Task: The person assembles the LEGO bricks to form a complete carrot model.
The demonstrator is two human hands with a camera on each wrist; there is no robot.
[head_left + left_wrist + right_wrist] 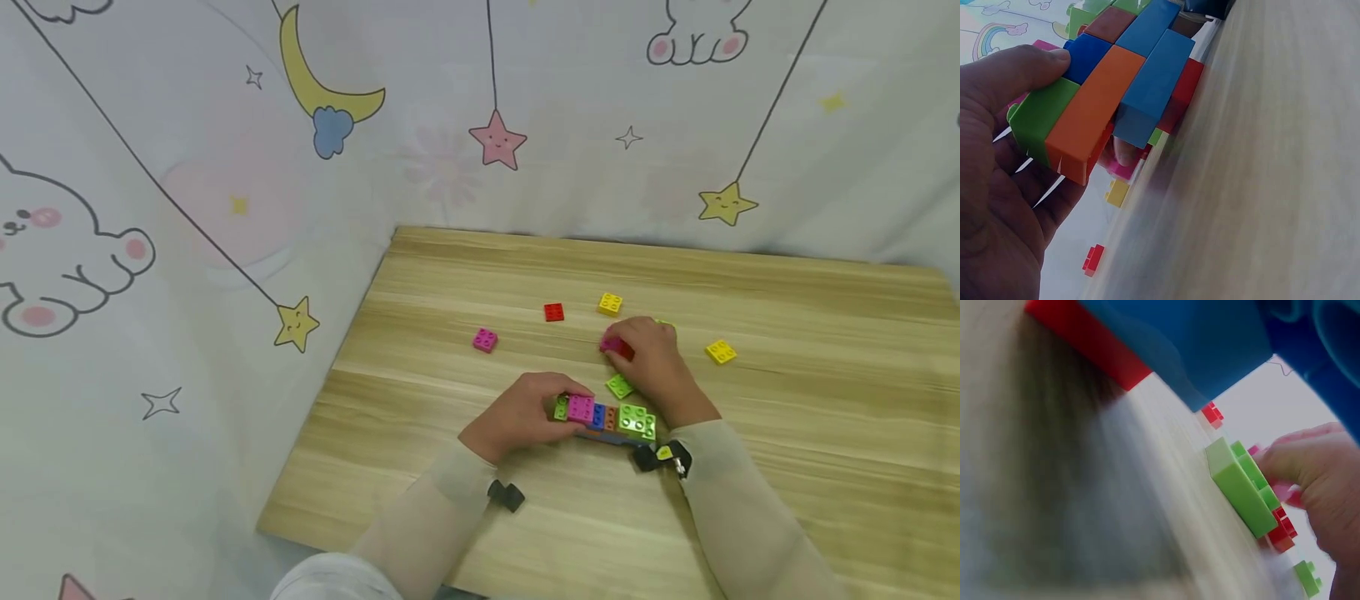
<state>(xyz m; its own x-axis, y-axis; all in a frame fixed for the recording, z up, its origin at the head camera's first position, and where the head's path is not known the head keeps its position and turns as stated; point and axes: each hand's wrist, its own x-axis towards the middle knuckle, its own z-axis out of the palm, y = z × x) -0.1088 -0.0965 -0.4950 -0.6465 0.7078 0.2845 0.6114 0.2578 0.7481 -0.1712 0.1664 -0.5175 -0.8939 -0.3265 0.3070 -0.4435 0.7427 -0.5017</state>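
My left hand (pixel 528 417) grips the left end of a built block of toy bricks (pixel 611 419), thumb on one side and fingers on the other. Pink, blue, brown and green bricks show on its top; in the left wrist view its sides show a long orange brick (pixel 1097 103) and blue bricks (pixel 1157 87), with a red brick (pixel 1184 94) below. Beyond the block, my right hand (pixel 652 358) pinches a pink brick (pixel 611 343) between thumb and fingers. A red brick (pixel 1282 531) is close under this hand, partly hidden. One green brick (pixel 620 386) lies between the hand and the block.
Loose bricks lie on the wooden table (pixel 825 375): pink (pixel 485 340), red (pixel 553 312), yellow (pixel 610 303) and another yellow brick (pixel 721 352). A green brick (pixel 664 323) shows partly behind my right hand. A patterned cloth (pixel 570 183) hangs along the back and left edges.
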